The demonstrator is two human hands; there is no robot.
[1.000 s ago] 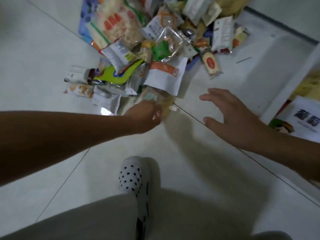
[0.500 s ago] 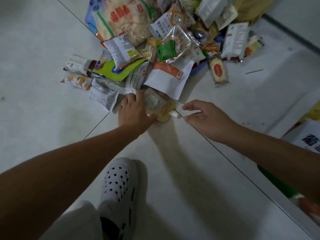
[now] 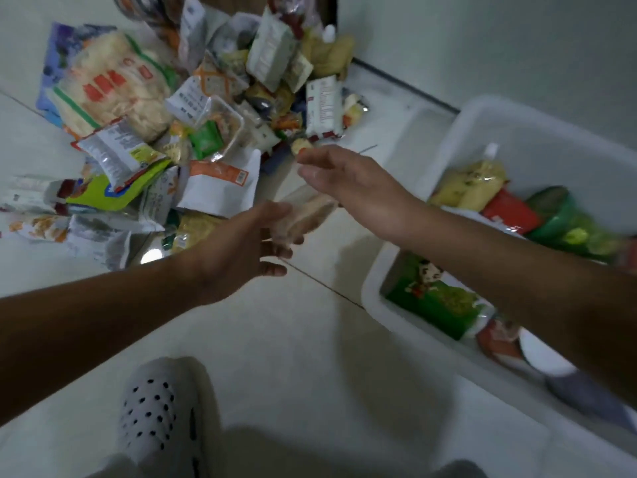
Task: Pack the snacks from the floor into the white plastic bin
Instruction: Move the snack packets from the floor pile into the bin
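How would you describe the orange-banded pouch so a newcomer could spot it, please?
Find the snack pile left of the white bin. At its near edge, beyond the left hand holding a clear packet, lies a flat pouch. It alone is plain white with an orange band.

Blurred snack packet (image 3: 305, 215), white bin (image 3: 489, 112) — cut off at right

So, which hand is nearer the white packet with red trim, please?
Right. The right hand is just short of the white packet; the left hand, gripping a clear packet, is farther back.
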